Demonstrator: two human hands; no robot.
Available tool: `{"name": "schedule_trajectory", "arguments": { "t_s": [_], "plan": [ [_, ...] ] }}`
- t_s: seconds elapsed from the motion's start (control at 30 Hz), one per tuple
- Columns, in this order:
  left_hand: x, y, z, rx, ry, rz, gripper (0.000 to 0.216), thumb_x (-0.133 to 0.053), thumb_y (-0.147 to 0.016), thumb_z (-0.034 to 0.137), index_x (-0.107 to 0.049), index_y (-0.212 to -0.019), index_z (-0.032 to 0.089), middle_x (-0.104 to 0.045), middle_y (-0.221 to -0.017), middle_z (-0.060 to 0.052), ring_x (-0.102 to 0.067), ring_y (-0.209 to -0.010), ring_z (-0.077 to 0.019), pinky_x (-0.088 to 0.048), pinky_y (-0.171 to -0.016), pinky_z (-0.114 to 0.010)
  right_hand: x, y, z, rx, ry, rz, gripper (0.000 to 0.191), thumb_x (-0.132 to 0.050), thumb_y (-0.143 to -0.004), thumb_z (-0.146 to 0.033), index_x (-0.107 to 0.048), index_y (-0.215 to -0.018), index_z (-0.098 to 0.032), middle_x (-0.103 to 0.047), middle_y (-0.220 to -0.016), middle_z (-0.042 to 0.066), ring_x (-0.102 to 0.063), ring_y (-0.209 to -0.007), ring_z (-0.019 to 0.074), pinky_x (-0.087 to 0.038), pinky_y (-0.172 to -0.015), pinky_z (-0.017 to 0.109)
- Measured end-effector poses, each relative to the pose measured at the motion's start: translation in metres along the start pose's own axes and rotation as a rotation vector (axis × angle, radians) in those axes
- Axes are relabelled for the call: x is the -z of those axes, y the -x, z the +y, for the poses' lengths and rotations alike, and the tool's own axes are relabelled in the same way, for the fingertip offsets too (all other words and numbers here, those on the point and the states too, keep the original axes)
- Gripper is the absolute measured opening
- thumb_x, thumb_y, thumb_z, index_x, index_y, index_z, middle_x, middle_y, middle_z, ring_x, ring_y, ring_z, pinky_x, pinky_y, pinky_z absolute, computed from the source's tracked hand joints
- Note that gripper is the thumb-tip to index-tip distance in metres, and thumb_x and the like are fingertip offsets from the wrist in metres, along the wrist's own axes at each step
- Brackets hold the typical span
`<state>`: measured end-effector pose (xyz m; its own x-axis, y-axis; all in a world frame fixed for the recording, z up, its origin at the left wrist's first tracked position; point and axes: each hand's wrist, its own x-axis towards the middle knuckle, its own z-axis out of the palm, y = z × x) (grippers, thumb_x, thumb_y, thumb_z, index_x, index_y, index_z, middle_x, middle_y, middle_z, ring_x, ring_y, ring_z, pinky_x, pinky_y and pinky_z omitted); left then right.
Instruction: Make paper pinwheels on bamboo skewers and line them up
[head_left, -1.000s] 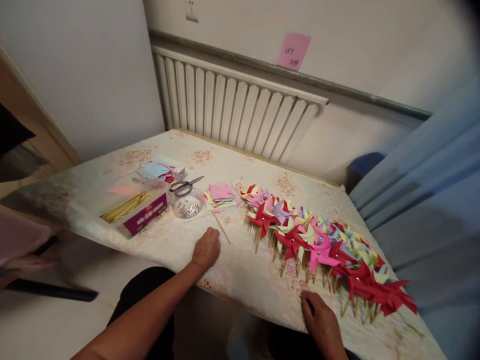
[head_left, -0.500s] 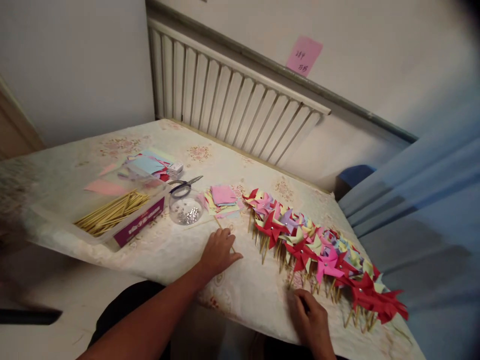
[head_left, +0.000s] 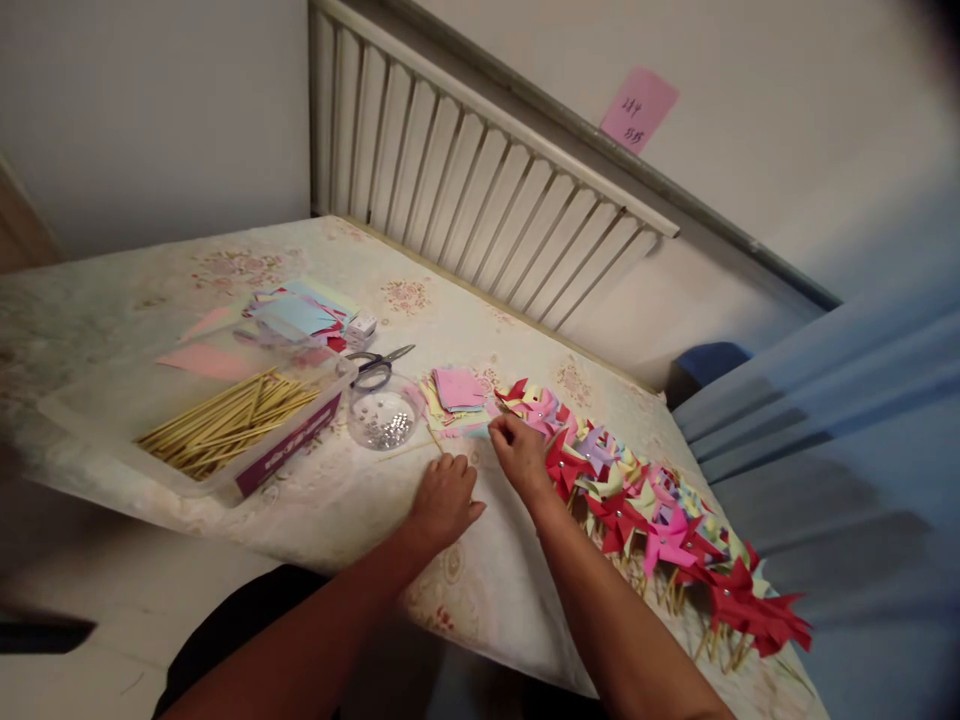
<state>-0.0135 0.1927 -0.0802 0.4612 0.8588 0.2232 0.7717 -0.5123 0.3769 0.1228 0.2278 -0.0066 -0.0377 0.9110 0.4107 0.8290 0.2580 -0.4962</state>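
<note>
On table point(head_left: 352, 505), mid-front: left hand point(head_left: 444, 500) flat, fingers apart, stick point(head_left: 434, 438) just beyond fingertips, long axis running away. Right hand point(head_left: 517, 452) nearer paper stack point(head_left: 457, 388), fingertips bunched at its near edge; grip on paper unclear.

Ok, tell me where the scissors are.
In the head view, the scissors lie left of centre on the table, behind the clear dish, beside the stick box.

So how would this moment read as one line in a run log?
left hand: resting on table beside stick | right hand: fingertips at paper squares | pinwheels: row at right
</note>
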Motion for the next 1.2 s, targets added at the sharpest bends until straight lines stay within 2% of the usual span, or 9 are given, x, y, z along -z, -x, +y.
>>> {"name": "schedule_trajectory", "arguments": {
  "t_s": [0.13, 0.27, 0.4, 0.53, 0.7, 0.83, 0.97, 1.1, 1.2],
  "plan": [
    [0.006, 0.002, -0.006, -0.010, -0.003, -0.031, 0.036, -0.070, -0.077, 0.044, -0.064, -0.101, 0.018, -0.060, -0.107, -0.011, -0.049, -0.104, -0.0299, -0.037, -0.086, -0.043, -0.025, -0.036, 0.008, 0.109, 0.198, -0.091, 0.017, -0.053, -0.084, -0.014, -0.067, -0.091, -0.018, -0.067, -0.087, 0.005, -0.057, -0.083, 0.0187, -0.043, -0.079, 0.028],
    [0.009, 0.003, -0.009, -0.010, -0.006, -0.021, 0.034, -0.069, -0.078, 0.042, -0.064, -0.101, 0.017, -0.061, -0.107, -0.011, -0.049, -0.104, -0.0298, -0.037, -0.086, -0.043, -0.045, -0.055, 0.016, 0.188, 0.365, -0.177, 0.024, -0.054, -0.086, -0.013, -0.067, -0.105, -0.018, -0.066, -0.105, 0.010, -0.053, -0.103, 0.0235, -0.040, -0.093, 0.033],
    [0.010, 0.002, -0.012, 0.011, -0.003, -0.014, 0.029, -0.066, -0.080, 0.037, -0.065, -0.100, 0.015, -0.061, -0.105, -0.012, -0.050, -0.103, -0.0309, -0.037, -0.085, -0.043, -0.060, -0.067, 0.022, 0.237, 0.480, -0.250, 0.024, -0.055, -0.088, -0.017, -0.066, -0.109, -0.018, -0.066, -0.108, 0.011, -0.049, -0.106, 0.0258, -0.037, -0.094, 0.034],
    [0.012, 0.002, -0.014, 0.038, 0.000, -0.005, 0.024, -0.063, -0.081, 0.032, -0.066, -0.098, 0.015, -0.062, -0.103, -0.013, -0.051, -0.102, -0.0308, -0.037, -0.085, -0.043, -0.066, -0.073, 0.027, 0.245, 0.562, -0.289, 0.018, -0.053, -0.090, -0.019, -0.068, -0.100, -0.018, -0.067, -0.101, 0.011, -0.050, -0.101, 0.0253, -0.036, -0.091, 0.034],
    [0.016, 0.002, -0.016, 0.074, 0.021, 0.003, 0.022, -0.062, -0.082, 0.030, -0.066, -0.096, 0.014, -0.062, -0.103, -0.015, -0.051, -0.103, -0.0318, -0.039, -0.086, -0.044, -0.067, -0.074, 0.028, 0.205, 0.563, -0.262, 0.018, -0.050, -0.092, -0.017, -0.068, -0.092, -0.017, -0.068, -0.096, 0.011, -0.052, -0.095, 0.0235, -0.035, -0.087, 0.032],
    [0.018, -0.001, -0.019, 0.072, 0.103, 0.053, 0.017, -0.055, -0.085, 0.022, -0.066, -0.093, 0.013, -0.063, -0.099, -0.016, -0.052, -0.101, -0.0311, -0.040, -0.087, -0.045, -0.064, -0.078, 0.028, 0.116, 0.458, -0.112, 0.018, -0.050, -0.089, -0.013, -0.067, -0.087, -0.018, -0.067, -0.090, 0.009, -0.053, -0.090, 0.0219, -0.037, -0.082, 0.030],
    [0.015, -0.009, -0.026, 0.145, 0.481, 0.185, 0.019, -0.044, -0.088, 0.015, -0.063, -0.084, 0.016, -0.064, -0.089, -0.012, -0.056, -0.093, -0.0249, -0.042, -0.089, -0.041, -0.053, -0.083, 0.026, 0.013, 0.296, 0.083, 0.016, -0.050, -0.085, -0.013, -0.064, -0.079, -0.018, -0.066, -0.082, 0.006, -0.054, -0.081, 0.0195, -0.039, -0.076, 0.028],
    [0.017, -0.020, -0.031, 0.437, 1.329, 0.146, 0.023, -0.051, -0.090, 0.035, -0.061, -0.083, 0.016, -0.065, -0.084, -0.009, -0.062, -0.081, -0.0211, -0.048, -0.082, -0.038, -0.034, -0.064, 0.014, -0.002, 0.192, 0.213, 0.014, -0.051, -0.085, -0.018, -0.062, -0.076, -0.019, -0.064, -0.076, 0.003, -0.055, -0.074, 0.0180, -0.040, -0.073, 0.028],
    [0.025, -0.024, -0.031, 0.566, 1.964, 0.054, 0.044, -0.049, -0.090, 0.055, -0.062, -0.098, 0.014, -0.068, -0.100, -0.013, -0.066, -0.093, -0.0226, -0.050, -0.089, -0.038, -0.024, -0.030, 0.001, 0.064, 0.190, 0.258, 0.013, -0.051, -0.087, -0.020, -0.061, -0.078, -0.019, -0.063, -0.077, 0.004, -0.056, -0.076, 0.0190, -0.042, -0.075, 0.030]
  ]
}}
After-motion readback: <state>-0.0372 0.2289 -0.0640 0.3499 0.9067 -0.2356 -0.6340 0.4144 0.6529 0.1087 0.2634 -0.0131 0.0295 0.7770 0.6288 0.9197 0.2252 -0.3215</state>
